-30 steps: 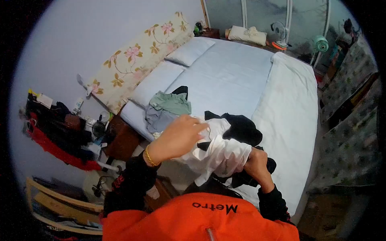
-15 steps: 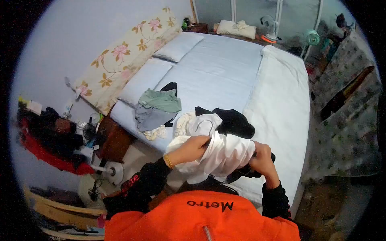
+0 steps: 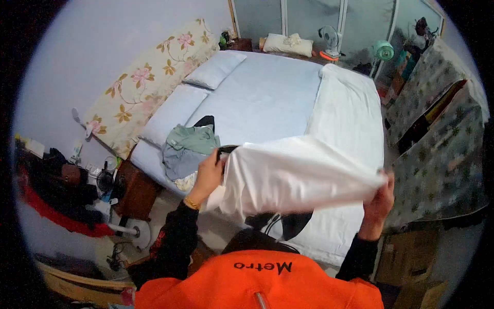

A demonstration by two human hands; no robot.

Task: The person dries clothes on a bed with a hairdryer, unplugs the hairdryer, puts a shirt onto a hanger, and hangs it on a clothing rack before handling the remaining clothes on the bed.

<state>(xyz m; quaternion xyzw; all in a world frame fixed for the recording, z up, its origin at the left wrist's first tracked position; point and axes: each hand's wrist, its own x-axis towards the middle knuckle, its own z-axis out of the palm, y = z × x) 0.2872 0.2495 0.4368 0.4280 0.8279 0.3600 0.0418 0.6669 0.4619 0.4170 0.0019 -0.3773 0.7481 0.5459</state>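
A white, satiny garment (image 3: 293, 175) is stretched out in the air above the near side of the bed. My left hand (image 3: 208, 175) grips its left end, fingers closed on the cloth. At the right end my right hand (image 3: 378, 203) pinches the edge, slightly smeared by motion. Something dark (image 3: 228, 150) shows beside my left fingers; I cannot tell what it is. Under the white cloth, part of a black garment (image 3: 296, 225) with pale cords shows. To the left of it, a pile of green and grey clothes (image 3: 190, 147) lies on the bed.
The bed (image 3: 267, 98) has light blue sheets, two pillows (image 3: 216, 72) and a folded white quilt (image 3: 347, 108) along its right side. A brown nightstand (image 3: 136, 190) and a fan base (image 3: 136, 234) stand at left. A patterned cloth cover (image 3: 442, 144) hangs at right.
My hands have moved apart, the right one outward and the left one up, spreading the bunched white garment wide. The hanger hook seen earlier no longer shows. The view has shifted slightly.
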